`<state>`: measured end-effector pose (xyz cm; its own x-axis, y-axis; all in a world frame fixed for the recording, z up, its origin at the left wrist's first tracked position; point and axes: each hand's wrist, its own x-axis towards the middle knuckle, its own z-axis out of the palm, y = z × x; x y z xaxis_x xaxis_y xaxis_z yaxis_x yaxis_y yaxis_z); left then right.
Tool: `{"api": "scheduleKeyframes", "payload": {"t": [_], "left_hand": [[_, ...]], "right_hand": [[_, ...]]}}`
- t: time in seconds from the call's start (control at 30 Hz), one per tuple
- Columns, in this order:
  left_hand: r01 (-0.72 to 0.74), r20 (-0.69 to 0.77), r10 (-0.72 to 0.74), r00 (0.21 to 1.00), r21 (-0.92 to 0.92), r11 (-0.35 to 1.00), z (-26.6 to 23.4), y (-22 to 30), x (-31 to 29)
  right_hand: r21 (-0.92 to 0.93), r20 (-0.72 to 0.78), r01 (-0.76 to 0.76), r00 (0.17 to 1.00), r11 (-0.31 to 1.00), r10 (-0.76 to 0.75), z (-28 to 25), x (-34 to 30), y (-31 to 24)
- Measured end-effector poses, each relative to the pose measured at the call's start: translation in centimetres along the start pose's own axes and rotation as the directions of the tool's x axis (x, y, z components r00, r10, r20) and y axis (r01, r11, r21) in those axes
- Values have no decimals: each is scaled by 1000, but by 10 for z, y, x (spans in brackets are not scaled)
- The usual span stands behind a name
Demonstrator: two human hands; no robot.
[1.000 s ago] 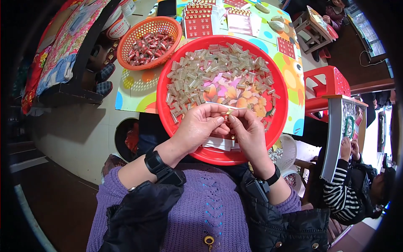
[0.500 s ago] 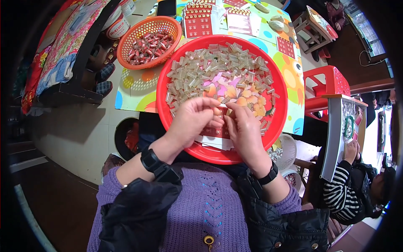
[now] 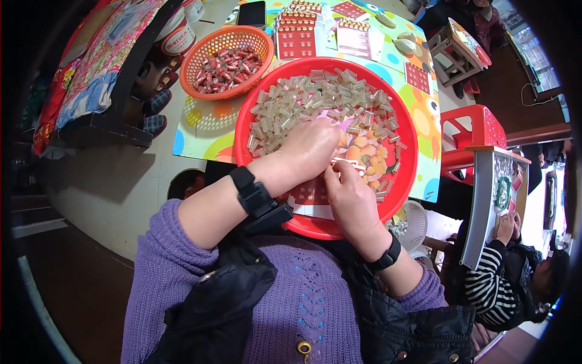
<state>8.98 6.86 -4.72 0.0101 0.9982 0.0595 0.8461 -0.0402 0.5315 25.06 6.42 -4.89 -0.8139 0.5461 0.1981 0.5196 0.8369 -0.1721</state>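
Observation:
A red round tray (image 3: 407, 188) sits in front of me, heaped with short clear plastic tubes (image 3: 279, 103). Its flower-printed bottom shows on the right. Red and white cards (image 3: 312, 203) with rows of small round marks lie at its near side, under my hands. My left hand (image 3: 312, 145) reaches over the cards into the middle of the tray, its back turned up and its fingers hidden. Beside the cards' right edge is my right hand (image 3: 351, 194), its fingers curled and thumb pressed in; whatever the fingertips hold is too small to make out.
An orange basket (image 3: 267, 51) of small red-and-clear pieces stands at the far left of the patterned table (image 3: 203, 136). Behind the tray are stacked red cards (image 3: 297, 41) and a phone (image 3: 251, 13). A red stool (image 3: 470, 124) and another person (image 3: 509, 273) are at right.
My left hand has moved from beside the right hand forward and right, deeper into the tray. The right hand stays near the cards, its fingers more curled. The view has shifted slightly.

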Motion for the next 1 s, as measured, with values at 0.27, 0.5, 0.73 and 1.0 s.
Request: {"api": "scheduleKeyframes", "payload": {"t": [0.27,0.5,0.73,1.0], "left_hand": [[258,58,-297,953,-669,697,-11,9,-30],[460,371,-363,855,-865,199,-5,10,-74],[466,382,-359,852,-865,185,-3,12,-71],[431,360,-382,851,-894,118,7,8,-73]], "right_hand": [[125,-33,29,999,992,-25,1,1,12],[159,139,-53,990,986,31,-7,5,10],[-31,85,114,990,993,-111,-4,-6,8],[91,31,145,988,985,-148,-9,-3,13]]}}
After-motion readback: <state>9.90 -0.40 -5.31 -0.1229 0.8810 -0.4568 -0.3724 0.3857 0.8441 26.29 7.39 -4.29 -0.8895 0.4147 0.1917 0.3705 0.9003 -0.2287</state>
